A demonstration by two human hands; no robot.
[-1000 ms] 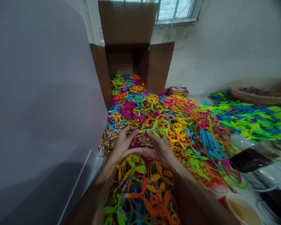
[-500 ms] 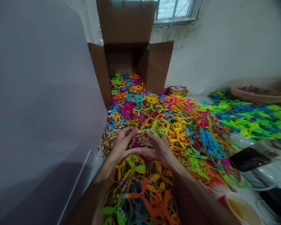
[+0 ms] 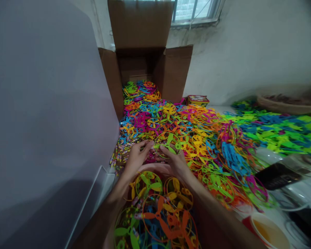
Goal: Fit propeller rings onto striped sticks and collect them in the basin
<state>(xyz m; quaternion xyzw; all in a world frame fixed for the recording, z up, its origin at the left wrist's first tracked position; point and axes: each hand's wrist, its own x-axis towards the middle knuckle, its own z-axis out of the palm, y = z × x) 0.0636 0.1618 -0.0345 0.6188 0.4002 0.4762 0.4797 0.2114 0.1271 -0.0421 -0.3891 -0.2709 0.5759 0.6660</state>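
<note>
My right hand (image 3: pixel 176 159) grips a green ringed propeller (image 3: pixel 169 142), its thumb lying on the ring and blades. At the ring's left side, my left hand (image 3: pixel 139 154) is pinched around a small piece whose shape is mostly hidden by the fingers. Both hands are above the far rim of a pink tub (image 3: pixel 158 168). Inside the tub lie ringed propellers, among them an orange propeller (image 3: pixel 159 214) and a green propeller (image 3: pixel 148 184), with small patterned pieces between them. More small patterned pieces (image 3: pixel 116 155) are scattered beyond my left hand.
A cardboard box (image 3: pixel 177 74) lies open at the back, with a multicoloured propeller heap (image 3: pixel 168 110) spreading from it rightward. Green and blue pieces (image 3: pixel 280 129), a basket (image 3: pixel 287 106) and a cup (image 3: pixel 269 230) are on the right. A grey panel (image 3: pixel 52 103) stands left.
The green propeller has shifted and turned slightly between my hands. The rest of the view has moved a little to the right.
</note>
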